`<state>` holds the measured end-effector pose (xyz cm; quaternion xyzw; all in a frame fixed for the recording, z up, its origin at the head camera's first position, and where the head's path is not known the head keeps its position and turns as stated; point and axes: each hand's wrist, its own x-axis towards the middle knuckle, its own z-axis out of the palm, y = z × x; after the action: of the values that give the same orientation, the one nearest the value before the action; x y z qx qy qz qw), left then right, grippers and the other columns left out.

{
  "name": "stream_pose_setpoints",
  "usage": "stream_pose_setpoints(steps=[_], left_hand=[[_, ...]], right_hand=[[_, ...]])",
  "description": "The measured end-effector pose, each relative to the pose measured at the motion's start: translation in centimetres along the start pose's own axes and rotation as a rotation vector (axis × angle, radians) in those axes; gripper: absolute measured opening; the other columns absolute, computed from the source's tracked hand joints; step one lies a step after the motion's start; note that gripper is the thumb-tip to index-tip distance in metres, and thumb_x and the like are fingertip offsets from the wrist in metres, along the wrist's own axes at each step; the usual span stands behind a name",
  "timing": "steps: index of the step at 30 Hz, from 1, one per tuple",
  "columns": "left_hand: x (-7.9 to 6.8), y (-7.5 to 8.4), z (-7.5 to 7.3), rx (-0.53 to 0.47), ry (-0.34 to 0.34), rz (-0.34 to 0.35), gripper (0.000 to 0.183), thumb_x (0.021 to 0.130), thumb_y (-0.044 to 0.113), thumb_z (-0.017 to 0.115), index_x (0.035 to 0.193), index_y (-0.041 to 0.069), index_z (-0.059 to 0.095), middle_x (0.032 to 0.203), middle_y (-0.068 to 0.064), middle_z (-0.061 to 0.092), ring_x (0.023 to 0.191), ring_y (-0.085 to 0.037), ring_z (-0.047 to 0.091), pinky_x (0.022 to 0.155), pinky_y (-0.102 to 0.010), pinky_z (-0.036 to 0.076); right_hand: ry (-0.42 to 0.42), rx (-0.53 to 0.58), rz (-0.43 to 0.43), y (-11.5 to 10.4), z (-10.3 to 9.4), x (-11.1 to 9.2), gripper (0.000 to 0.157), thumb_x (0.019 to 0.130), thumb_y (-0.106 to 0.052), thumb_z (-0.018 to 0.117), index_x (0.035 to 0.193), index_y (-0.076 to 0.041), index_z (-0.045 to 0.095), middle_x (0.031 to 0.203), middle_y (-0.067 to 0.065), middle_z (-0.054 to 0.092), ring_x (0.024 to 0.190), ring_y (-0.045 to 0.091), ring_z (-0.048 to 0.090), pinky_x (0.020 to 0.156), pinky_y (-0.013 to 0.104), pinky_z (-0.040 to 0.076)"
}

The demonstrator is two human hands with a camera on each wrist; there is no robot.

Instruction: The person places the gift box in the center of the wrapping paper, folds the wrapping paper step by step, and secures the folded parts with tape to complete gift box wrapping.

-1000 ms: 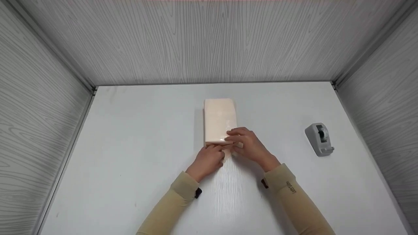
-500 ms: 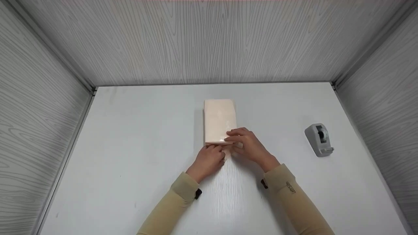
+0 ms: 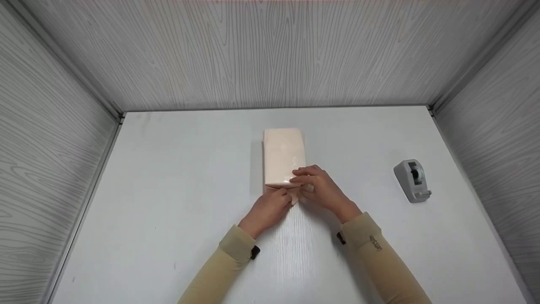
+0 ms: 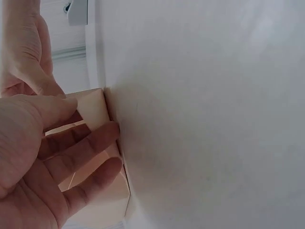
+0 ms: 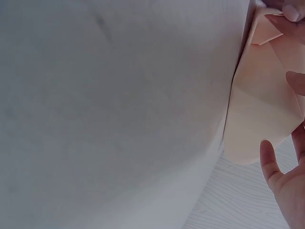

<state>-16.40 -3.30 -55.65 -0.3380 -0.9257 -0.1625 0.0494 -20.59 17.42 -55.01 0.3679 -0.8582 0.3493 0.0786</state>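
So there's a peach-coloured, box-shaped paper package [image 3: 283,154] lying flat a bit above the middle of the head view, on a white tabletop [image 3: 168,177]. The left hand [image 3: 266,209] is at its bottom edge, pinching a folded peach paper flap [image 4: 94,112] between thumb and finger, with the other fingers against that same end in the left wrist view. The right hand [image 3: 322,190] is loose, fingers spread and only slightly bent, a couple of tips resting on top of the package's lower right corner. Both arms come up from the bottom of the frame in tan sleeves [image 3: 379,257]. Over at right sits a grey plastic tape dispenser [image 3: 405,180], well apart from the hands.
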Motion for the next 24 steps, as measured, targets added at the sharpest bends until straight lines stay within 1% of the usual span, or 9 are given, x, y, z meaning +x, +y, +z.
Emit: stream_pose_setpoints(steps=[2,5,7,9,11,14,18,22,24], left_hand=[[0.0,0.0,-0.1,0.005,0.041,0.015,0.014,0.096,0.02,0.066,0.098,0.007,0.071,0.099,-0.005,0.065,0.088,-0.023,0.065,0.075,-0.035,0.053],[0.1,-0.1,0.0,0.016,0.11,0.034,0.011,0.093,0.019,0.069,0.091,0.009,0.072,0.094,-0.004,0.066,0.082,-0.021,0.066,0.07,-0.033,0.054],[0.3,-0.1,0.0,0.05,0.157,0.046,0.008,0.091,0.018,0.07,0.089,0.011,0.073,0.092,-0.003,0.068,0.077,-0.019,0.067,0.066,-0.032,0.054],[0.5,-0.1,-0.1,0.097,0.203,0.054,0.005,0.09,0.018,0.071,0.09,0.015,0.075,0.091,0.0,0.071,0.073,-0.017,0.067,0.061,-0.031,0.054],[0.8,0.0,-0.2,0.137,0.234,0.057,0.009,0.088,0.02,0.072,0.095,0.02,0.077,0.094,0.003,0.073,0.076,-0.016,0.068,0.063,-0.032,0.055],[0.9,0.2,-0.6,0.224,0.247,0.052,0.012,0.088,0.02,0.071,0.098,0.022,0.078,0.092,0.001,0.07,0.075,-0.017,0.066,0.061,-0.032,0.052],[1.2,0.3,-1.1,0.328,0.236,0.038,0.007,0.09,0.016,0.07,0.091,0.012,0.075,0.085,-0.004,0.058,0.072,-0.018,0.055,0.06,-0.031,0.045],[1.7,0.2,-1.5,0.353,0.225,0.029,0.013,0.091,0.018,0.068,0.092,0.006,0.074,0.093,-0.005,0.055,0.08,-0.021,0.051,0.068,-0.033,0.044],[2.0,0.0,-1.7,0.349,0.215,0.028,0.013,0.092,0.02,0.068,0.094,0.009,0.076,0.1,-0.006,0.055,0.09,-0.022,0.053,0.076,-0.035,0.045]], right_hand=[[-0.003,0.006,0.008,0.0,0.0,0.0,0.034,0.08,0.004,0.077,0.112,-0.009,0.074,0.127,0.007,0.062,0.12,0.024,0.052,0.096,0.039,0.046],[-0.007,0.01,0.013,0.0,0.0,0.0,0.034,0.08,0.002,0.078,0.112,-0.009,0.074,0.127,0.007,0.061,0.12,0.023,0.052,0.096,0.039,0.046],[-0.007,0.012,0.011,0.0,0.0,0.0,0.034,0.08,0.001,0.079,0.112,-0.009,0.074,0.127,0.007,0.061,0.12,0.024,0.052,0.096,0.039,0.046],[-0.003,0.014,0.005,0.0,0.1,0.0,0.034,0.079,-0.001,0.08,0.112,-0.008,0.074,0.127,0.008,0.061,0.12,0.025,0.052,0.095,0.039,0.047],[0.001,0.013,0.001,0.1,0.1,-0.1,0.033,0.079,-0.003,0.081,0.112,-0.008,0.074,0.126,0.008,0.062,0.119,0.025,0.052,0.095,0.039,0.047],[0.003,0.006,-0.003,0.2,0.2,-0.1,0.032,0.08,-0.006,0.081,0.112,-0.009,0.075,0.126,0.007,0.061,0.119,0.024,0.052,0.096,0.038,0.047],[-0.014,-0.014,0.012,0.1,0.2,-0.1,0.032,0.081,-0.006,0.08,0.112,-0.011,0.075,0.128,0.006,0.06,0.12,0.022,0.051,0.097,0.037,0.046],[-0.033,-0.034,0.046,-0.2,0.1,0.0,0.035,0.08,-0.003,0.08,0.113,-0.011,0.074,0.128,0.005,0.06,0.121,0.022,0.051,0.098,0.037,0.045],[-0.033,-0.042,0.05,-0.3,0.1,0.0,0.036,0.079,-0.003,0.081,0.113,-0.011,0.074,0.127,0.006,0.06,0.12,0.023,0.051,0.098,0.038,0.045]])
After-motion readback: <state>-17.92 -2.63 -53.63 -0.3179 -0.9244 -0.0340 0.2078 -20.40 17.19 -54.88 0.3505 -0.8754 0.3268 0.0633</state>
